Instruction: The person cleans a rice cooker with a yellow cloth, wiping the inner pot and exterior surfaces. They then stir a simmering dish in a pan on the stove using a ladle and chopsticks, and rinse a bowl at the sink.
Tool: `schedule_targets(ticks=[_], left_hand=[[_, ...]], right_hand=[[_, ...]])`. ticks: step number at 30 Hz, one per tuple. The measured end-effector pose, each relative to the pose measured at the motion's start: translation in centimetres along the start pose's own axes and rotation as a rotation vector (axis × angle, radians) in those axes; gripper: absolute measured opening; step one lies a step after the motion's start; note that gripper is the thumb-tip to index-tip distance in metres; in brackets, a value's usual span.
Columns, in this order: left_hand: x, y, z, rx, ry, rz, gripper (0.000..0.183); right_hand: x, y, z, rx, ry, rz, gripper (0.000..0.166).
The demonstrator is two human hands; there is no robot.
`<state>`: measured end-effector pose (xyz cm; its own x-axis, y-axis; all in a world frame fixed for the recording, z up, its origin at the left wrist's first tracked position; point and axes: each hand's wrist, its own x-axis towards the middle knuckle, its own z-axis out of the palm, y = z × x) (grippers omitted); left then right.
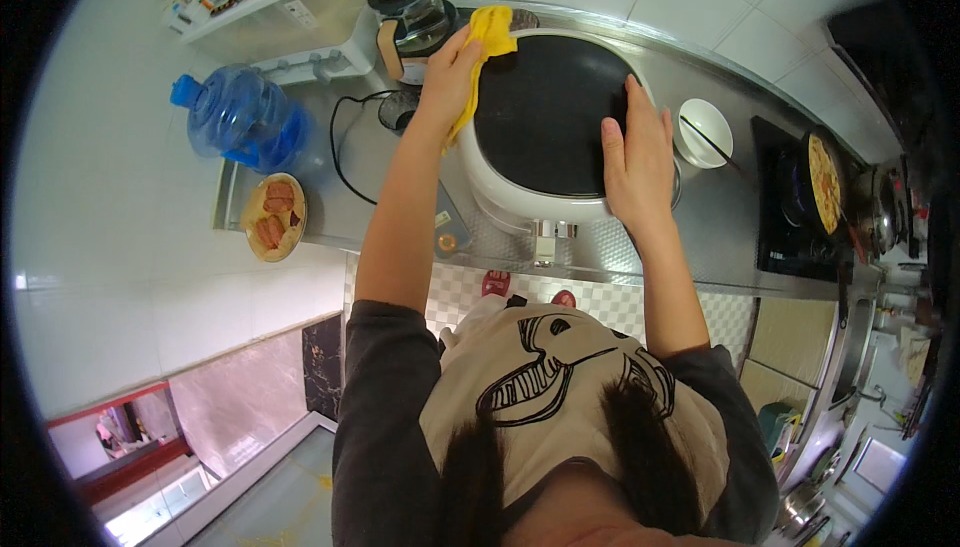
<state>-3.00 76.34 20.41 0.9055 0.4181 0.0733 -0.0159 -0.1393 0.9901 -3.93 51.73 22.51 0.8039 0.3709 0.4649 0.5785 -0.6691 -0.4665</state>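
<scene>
A large white countertop appliance with a dark, flat top [551,119] stands before me on the steel counter. My left hand [450,78] grips a yellow cloth [491,33] at the appliance's upper left rim, and part of the cloth hangs down along its left side. On the right edge of the dark top rests my right hand [641,149], fingers extended and nothing held in it. A metal latch [553,230] shows at the appliance's near side.
Left are a coffee maker [412,22], a blue water jug [244,119], a black cable and a plate of meat [276,217] at the counter's edge. Right are a white bowl [703,134] with chopsticks and a pan of food [823,183] on a black stove [780,209].
</scene>
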Motion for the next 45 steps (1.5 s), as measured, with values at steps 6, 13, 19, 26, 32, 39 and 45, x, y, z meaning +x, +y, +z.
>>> schedule_targets(ticks=[6, 13, 19, 26, 32, 39, 45], left_hand=[[-5.9, -12.0, 0.0, -0.424, 0.181, -0.075, 0.051], [-10.3, -22.7, 2.0, -0.487, 0.221, -0.190, 0.048], [-5.1, -4.4, 0.7, -0.686, 0.001, 0.164, 0.036], [-3.9, -8.0, 1.4, -0.561, 0.081, 0.274, 0.036], [-8.2, -22.8, 4.1, -0.329, 0.250, -0.259, 0.032], [-6.6, -10.8, 3.5, -0.225, 0.322, -0.032, 0.043], [-2.0, -4.2, 0.3, -0.283, -0.048, 0.501, 0.041]], right_hand=[[0.2, -0.7, -0.4, -0.101, -0.053, -0.051, 0.045], [0.6, -0.3, -0.7, -0.178, -0.158, -0.110, 0.042], [0.3, 0.2, -1.0, -0.263, -0.182, -0.119, 0.044], [0.4, 0.1, -0.9, -0.277, -0.204, -0.076, 0.053], [0.6, -0.9, -0.7, -0.231, -0.192, -0.050, 0.053], [0.9, -1.1, -0.3, -0.189, -0.203, -0.071, 0.049], [0.9, -0.9, -0.7, -0.187, -0.206, -0.079, 0.048]])
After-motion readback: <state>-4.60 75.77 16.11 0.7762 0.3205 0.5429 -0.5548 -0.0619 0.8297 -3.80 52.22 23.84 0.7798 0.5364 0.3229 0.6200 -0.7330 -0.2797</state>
